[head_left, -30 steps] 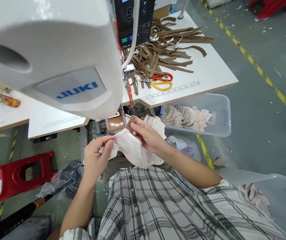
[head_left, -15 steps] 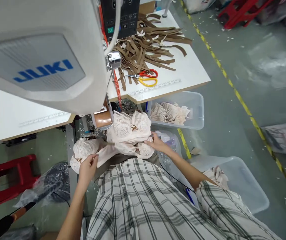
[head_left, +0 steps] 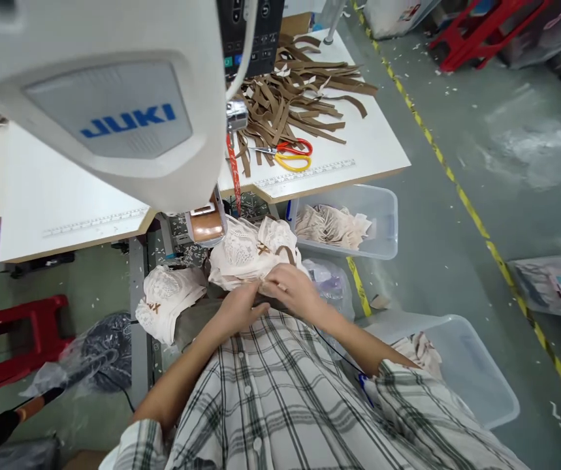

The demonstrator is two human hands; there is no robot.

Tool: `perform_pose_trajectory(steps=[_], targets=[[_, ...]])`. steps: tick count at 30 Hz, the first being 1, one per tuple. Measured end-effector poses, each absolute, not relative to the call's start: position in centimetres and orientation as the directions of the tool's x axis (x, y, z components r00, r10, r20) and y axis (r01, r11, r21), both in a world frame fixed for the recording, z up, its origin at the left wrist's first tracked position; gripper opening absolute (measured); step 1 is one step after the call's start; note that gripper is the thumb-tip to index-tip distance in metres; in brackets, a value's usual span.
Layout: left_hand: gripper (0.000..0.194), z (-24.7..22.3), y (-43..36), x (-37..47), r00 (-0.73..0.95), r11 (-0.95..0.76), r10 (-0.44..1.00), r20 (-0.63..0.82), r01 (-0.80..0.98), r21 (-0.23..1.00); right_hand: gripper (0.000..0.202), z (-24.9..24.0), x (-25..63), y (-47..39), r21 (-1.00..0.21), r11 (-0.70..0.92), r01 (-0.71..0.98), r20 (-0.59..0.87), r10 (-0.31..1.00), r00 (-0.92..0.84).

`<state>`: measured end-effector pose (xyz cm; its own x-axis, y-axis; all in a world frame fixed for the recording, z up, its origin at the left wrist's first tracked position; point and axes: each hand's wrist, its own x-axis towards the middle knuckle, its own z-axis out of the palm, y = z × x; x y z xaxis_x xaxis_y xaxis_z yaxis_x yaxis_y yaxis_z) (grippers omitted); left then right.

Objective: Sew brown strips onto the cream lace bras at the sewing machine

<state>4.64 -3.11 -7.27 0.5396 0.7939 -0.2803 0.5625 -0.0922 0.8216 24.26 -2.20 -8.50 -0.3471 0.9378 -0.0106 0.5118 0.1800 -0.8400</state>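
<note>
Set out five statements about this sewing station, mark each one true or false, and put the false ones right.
1. The left hand and the right hand are close together. True.
2. The scissors lie on the floor. False: they lie on the white tabletop.
3. Brown strips are heaped on the white tabletop. True.
4. The lace piece to the left of the hands is black. False: it is whitish.
5. The clear bin beyond the hands, below the tabletop's edge, holds pale fabric pieces. True.
</note>
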Motion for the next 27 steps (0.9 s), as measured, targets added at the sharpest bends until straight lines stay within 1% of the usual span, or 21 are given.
perform_pose_trajectory(steps=[1,2,4,6,8,11,13,15,17,18,19,20,21,22,23,25,26,27], targets=[[0.032,-8.5,-3.2,4.8,0.514,-0.048,0.796,-0.321,0.582,0.812,0.026,-9.9,24.9,-1.9,-0.825,0.097,0.557,-0.055,0.967,-0.250],[0.026,-9.5,-3.4,4.7,0.493,-0.017,0.796,-0.350,0.597,0.802,0.034,-11.5,25.8,-1.6,-0.805,0.012,0.594,-0.093,0.985,-0.147],[0.023,-10.8,-3.8,4.5,0.462,0.019,0.807,-0.368,0.601,0.799,0.051,-14.2,27.7,-1.2,-0.775,-0.118,0.621,-0.157,0.987,-0.008],[0.023,-11.1,-3.9,4.3,0.443,0.040,0.822,-0.358,0.583,0.812,0.052,-16.0,29.0,-0.9,-0.768,-0.179,0.614,-0.207,0.978,0.026],[0.025,-10.8,-3.5,4.3,0.411,0.054,0.849,-0.332,0.558,0.828,0.044,-16.2,29.4,-1.0,-0.776,-0.176,0.606,-0.228,0.974,-0.010],[0.034,-10.0,-2.1,4.3,0.327,0.069,0.903,-0.279,0.530,0.845,0.030,-14.3,28.2,-1.3,-0.802,-0.120,0.585,-0.223,0.969,-0.106],[0.041,-9.6,-1.0,4.3,0.283,0.067,0.928,-0.244,0.518,0.853,0.030,-12.4,26.8,-1.7,-0.831,-0.053,0.553,-0.187,0.964,-0.188],[0.047,-9.2,-0.1,4.0,0.283,0.062,0.930,-0.234,0.506,0.860,0.032,-10.4,25.4,-2.0,-0.859,0.019,0.512,-0.139,0.953,-0.268],[0.047,-8.7,0.6,3.7,0.359,0.080,0.897,-0.256,0.439,0.895,0.032,-8.6,24.3,-2.0,-0.866,0.157,0.475,-0.034,0.929,-0.369],[0.044,-8.3,0.8,3.4,0.424,0.134,0.858,-0.289,0.358,0.924,0.031,-7.8,23.9,-1.8,-0.851,0.256,0.459,0.043,0.904,-0.425],[0.040,-7.8,1.1,3.2,0.498,0.224,0.803,-0.328,0.258,0.940,0.030,-7.0,23.6,-1.5,-0.821,0.363,0.441,0.127,0.869,-0.478],[0.034,-7.3,1.3,2.9,0.572,0.332,0.736,-0.362,0.161,0.930,0.028,-6.3,23.5,-1.1,-0.779,0.460,0.427,0.205,0.830,-0.519],[0.030,-6.7,1.4,2.6,0.636,0.437,0.668,-0.387,0.085,0.895,0.026,-5.5,23.4,-0.7,-0.737,0.521,0.431,0.267,0.810,-0.522],[0.029,-6.1,1.5,2.2,0.673,0.524,0.617,-0.409,0.037,0.851,0.022,-4.9,23.3,-0.4,-0.711,0.535,0.456,0.309,0.821,-0.480],[0.030,-5.5,1.5,1.9,0.677,0.581,0.594,-0.434,0.011,0.814,0.020,-4.4,23.2,-0.1,-0.701,0.514,0.494,0.341,0.850,-0.402],[0.034,-4.3,1.5,1.3,0.625,0.641,0.619,-0.475,-0.053,0.765,0.032,-3.8,22.8,-0.1,-0.707,0.446,0.549,0.388,0.893,-0.226],[0.034,-3.7,1.4,1.1,0.571,0.681,0.645,-0.509,-0.128,0.721,0.039,-3.7,22.5,-0.2,-0.710,0.447,0.544,0.404,0.892,-0.205],[0.035,-3.2,1.2,0.9,0.511,0.714,0.664,-0.546,-0.215,0.667,0.045,-3.8,21.9,-0.4,-0.715,0.476,0.512,0.401,0.879,-0.257]])
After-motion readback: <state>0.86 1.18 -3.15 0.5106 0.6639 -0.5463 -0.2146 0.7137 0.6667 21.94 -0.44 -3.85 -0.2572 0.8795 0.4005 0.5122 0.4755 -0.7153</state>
